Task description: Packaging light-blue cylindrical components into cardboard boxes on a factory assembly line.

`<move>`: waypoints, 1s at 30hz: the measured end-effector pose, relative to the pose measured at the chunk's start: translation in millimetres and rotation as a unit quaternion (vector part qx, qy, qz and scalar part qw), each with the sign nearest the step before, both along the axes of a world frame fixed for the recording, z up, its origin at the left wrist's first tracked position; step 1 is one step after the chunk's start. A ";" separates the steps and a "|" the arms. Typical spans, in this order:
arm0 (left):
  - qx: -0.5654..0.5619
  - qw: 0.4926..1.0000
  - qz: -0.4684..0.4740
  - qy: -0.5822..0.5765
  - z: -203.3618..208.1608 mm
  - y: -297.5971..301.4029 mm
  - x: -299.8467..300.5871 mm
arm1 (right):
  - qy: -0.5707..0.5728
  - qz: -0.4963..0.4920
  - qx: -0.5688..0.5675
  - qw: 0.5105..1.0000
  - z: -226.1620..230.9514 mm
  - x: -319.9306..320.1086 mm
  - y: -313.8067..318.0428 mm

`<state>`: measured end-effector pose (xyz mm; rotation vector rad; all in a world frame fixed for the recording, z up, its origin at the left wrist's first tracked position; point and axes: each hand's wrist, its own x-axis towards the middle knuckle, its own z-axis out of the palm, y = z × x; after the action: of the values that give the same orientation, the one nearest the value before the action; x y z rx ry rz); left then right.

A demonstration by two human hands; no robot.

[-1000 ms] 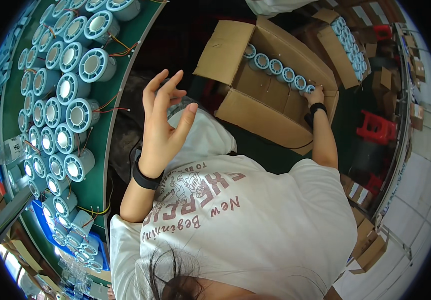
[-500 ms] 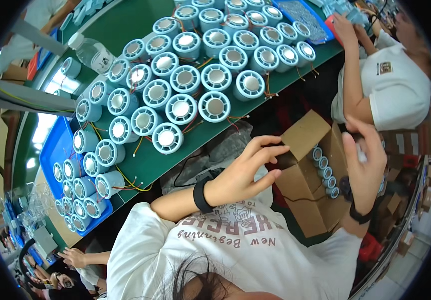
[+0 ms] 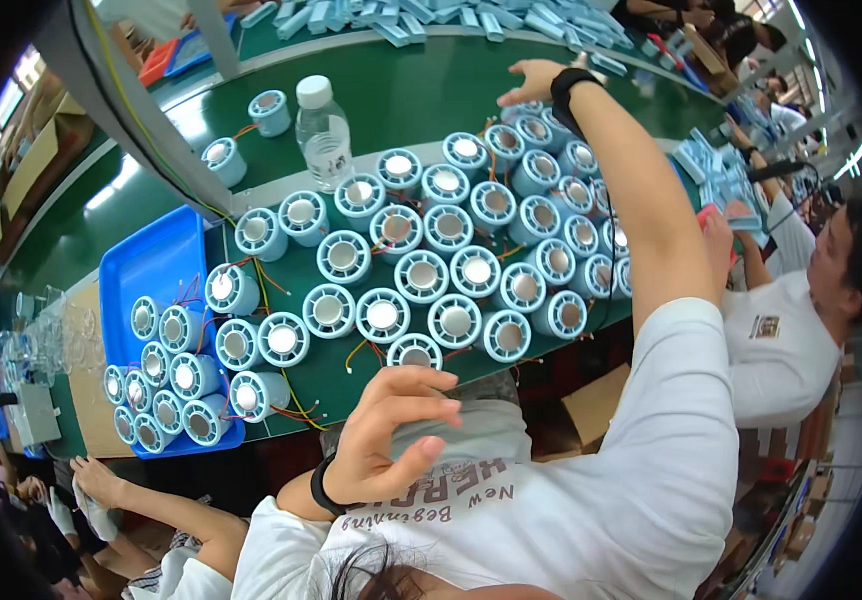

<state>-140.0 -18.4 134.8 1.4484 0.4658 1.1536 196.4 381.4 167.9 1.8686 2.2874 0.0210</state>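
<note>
At the far left, another person's hand (image 3: 101, 485) is near the end of a brown cardboard sheet (image 3: 88, 370), which lies beside a blue tray (image 3: 151, 265). Inside the tray, pale blue cylinders (image 3: 181, 328) stand packed together on end, long axes vertical, round silver-centred faces up.

Just right of a grey post (image 3: 116, 95), two more stand on the green bench (image 3: 421, 85), near a clear, white-capped bottle (image 3: 324, 140) that is upright too. From there the main crowd of cylinders spreads rightward over the bench in close ranks, faces skyward like the others, thin coloured wires (image 3: 356, 355) trailing between them.

The worker's left hand (image 3: 381, 425) hangs by the near edge, fingers loosely bent, thumb well apart, nothing between them. The right hand (image 3: 534, 85) reaches over the far ranks with digits parted; I can't tell whether it touches a cylinder.

Light-blue pieces (image 3: 391, 25) litter the bench beyond. Below the right sleeve shows part of a cardboard box (image 3: 596, 405), its contents hidden. At the right, a co-worker (image 3: 786, 320) sits near a pile of blue parts (image 3: 716, 170).
</note>
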 end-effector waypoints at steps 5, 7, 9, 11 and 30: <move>-0.028 0.997 0.071 -0.034 0.9 -0.4 -15.7 | -0.107 -0.053 -0.166 0.979 -11.6 -30.7 33.5; -0.017 0.998 0.062 -0.020 -0.9 -0.2 -15.4 | -0.095 -0.086 -0.145 0.981 -24.6 -9.3 42.9; -0.010 0.998 0.059 -0.017 -2.0 -2.3 -15.7 | -0.091 -0.096 -0.132 0.982 -32.1 5.2 44.7; 0.008 0.999 0.049 -0.008 -2.4 -3.7 -16.3 | -0.077 -0.050 -0.050 0.995 -33.0 17.3 35.4; 0.004 0.986 0.164 -0.010 -13.5 -10.3 5.4 | 0.149 0.291 -0.126 0.936 117.6 -187.0 -352.3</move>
<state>-134.6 -28.7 121.3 1.3985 0.7046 1.4307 9.4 29.1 285.6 1.0791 2.8025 -0.4799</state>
